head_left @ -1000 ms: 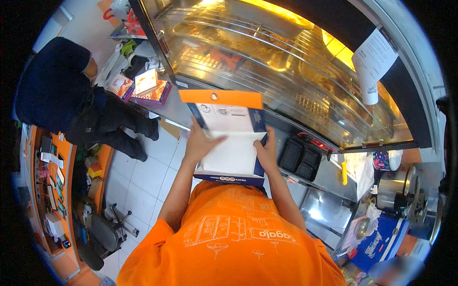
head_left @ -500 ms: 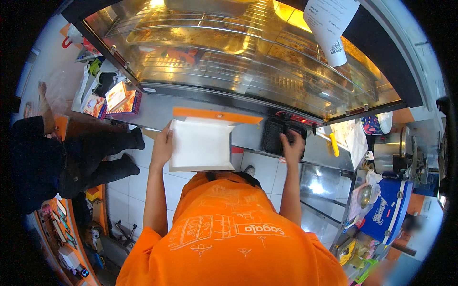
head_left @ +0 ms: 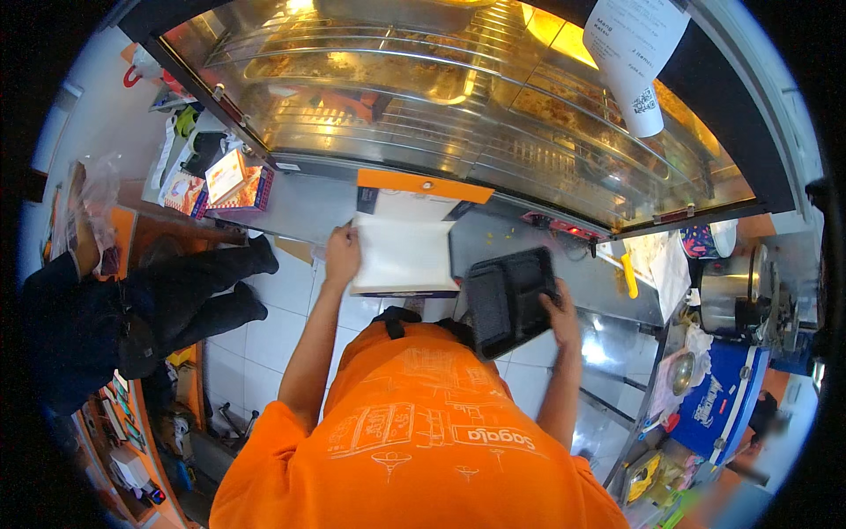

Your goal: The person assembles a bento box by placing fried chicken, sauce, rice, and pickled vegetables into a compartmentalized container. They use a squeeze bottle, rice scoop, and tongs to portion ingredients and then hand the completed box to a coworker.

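The left hand's fingers grip the left edge of the open box near the surface, while the right hand's fingers are closed on the right edge of the black tray, just right of the box, though whether box and tray touch is hard to tell.

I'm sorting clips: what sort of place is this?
Probably a takeaway kitchen: what looks like a lit food cabinet, an open carton in the left hand, a black compartment tray in the right hand.

Orange T-shirt, short sleeves (white line drawings).
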`<move>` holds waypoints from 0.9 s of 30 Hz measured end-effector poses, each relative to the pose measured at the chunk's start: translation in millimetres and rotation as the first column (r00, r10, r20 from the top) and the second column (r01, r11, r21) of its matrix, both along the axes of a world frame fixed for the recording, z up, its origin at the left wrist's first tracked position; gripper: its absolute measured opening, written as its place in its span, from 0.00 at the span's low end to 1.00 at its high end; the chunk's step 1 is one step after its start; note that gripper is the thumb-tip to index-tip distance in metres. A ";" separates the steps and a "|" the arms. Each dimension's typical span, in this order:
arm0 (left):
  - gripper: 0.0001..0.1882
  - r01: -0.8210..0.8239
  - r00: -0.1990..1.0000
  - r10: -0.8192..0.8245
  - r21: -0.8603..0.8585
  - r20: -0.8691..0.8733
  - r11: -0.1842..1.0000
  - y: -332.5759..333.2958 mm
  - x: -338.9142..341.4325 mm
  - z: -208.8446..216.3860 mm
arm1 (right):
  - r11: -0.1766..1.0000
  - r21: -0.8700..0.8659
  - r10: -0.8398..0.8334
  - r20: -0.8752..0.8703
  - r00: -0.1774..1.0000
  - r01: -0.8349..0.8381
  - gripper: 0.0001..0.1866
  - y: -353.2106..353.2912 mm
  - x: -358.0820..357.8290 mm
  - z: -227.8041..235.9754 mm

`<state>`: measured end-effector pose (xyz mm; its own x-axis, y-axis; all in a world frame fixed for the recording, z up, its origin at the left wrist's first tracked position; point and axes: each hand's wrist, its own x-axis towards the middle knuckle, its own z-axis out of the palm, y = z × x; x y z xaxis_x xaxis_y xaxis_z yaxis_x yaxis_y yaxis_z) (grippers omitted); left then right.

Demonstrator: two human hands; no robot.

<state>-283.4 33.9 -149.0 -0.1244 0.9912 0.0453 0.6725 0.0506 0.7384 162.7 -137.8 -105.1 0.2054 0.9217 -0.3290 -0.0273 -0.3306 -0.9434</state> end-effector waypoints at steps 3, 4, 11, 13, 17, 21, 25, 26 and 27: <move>0.16 0.105 0.993 -0.102 -0.038 0.064 0.994 -0.7 32.9 -27.8 | 0.981 0.080 0.156 0.218 0.963 -0.177 0.24 56.5 -87.3 6.6; 0.16 0.157 0.984 -0.157 0.012 0.081 0.988 0.6 39.4 -33.2 | 0.966 0.162 0.159 0.243 0.957 -0.202 0.24 70.9 -108.0 4.8; 0.17 0.136 0.984 -0.109 -0.205 0.138 0.969 0.0 53.8 -22.2 | 0.999 -0.047 0.027 0.667 0.745 0.006 0.33 94.9 -130.5 -20.1; 0.18 0.108 0.992 -0.093 -0.193 0.083 0.975 -3.7 59.1 -15.4 | 0.999 -0.051 0.035 0.712 0.701 0.002 0.36 91.1 -133.3 -29.5; 0.18 0.019 1.000 -0.020 -0.177 -0.002 0.984 -7.9 69.4 -11.1 | 0.984 0.067 0.029 0.851 0.524 -0.163 0.41 91.9 -142.1 -44.7; 0.21 0.100 0.992 -0.108 -0.129 -0.058 0.987 -11.1 74.6 -11.6 | 0.962 -0.222 0.260 0.920 0.293 -0.158 0.43 95.5 -140.6 -48.6; 0.24 0.096 0.995 -0.098 -0.141 -0.008 0.985 -12.4 78.9 -7.3 | 0.960 -0.247 0.256 0.965 0.058 -0.131 0.41 99.4 -142.4 -48.5; 0.25 0.093 0.995 -0.095 -0.099 -0.013 0.991 -12.4 79.4 -5.9 | 0.974 -0.188 0.192 0.981 0.016 -0.127 0.40 101.1 -142.8 -48.8; 0.26 0.107 0.994 -0.110 -0.082 -0.030 0.991 -12.7 78.6 -4.7 | 0.984 -0.117 0.113 0.993 -0.033 -0.134 0.39 102.2 -141.6 -49.0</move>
<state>-204.8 21.2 -153.7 -0.0160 0.9993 -0.0327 0.7021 0.0345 0.7113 21.0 -35.6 -154.0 0.1960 0.9753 0.1021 0.9795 -0.1997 0.0278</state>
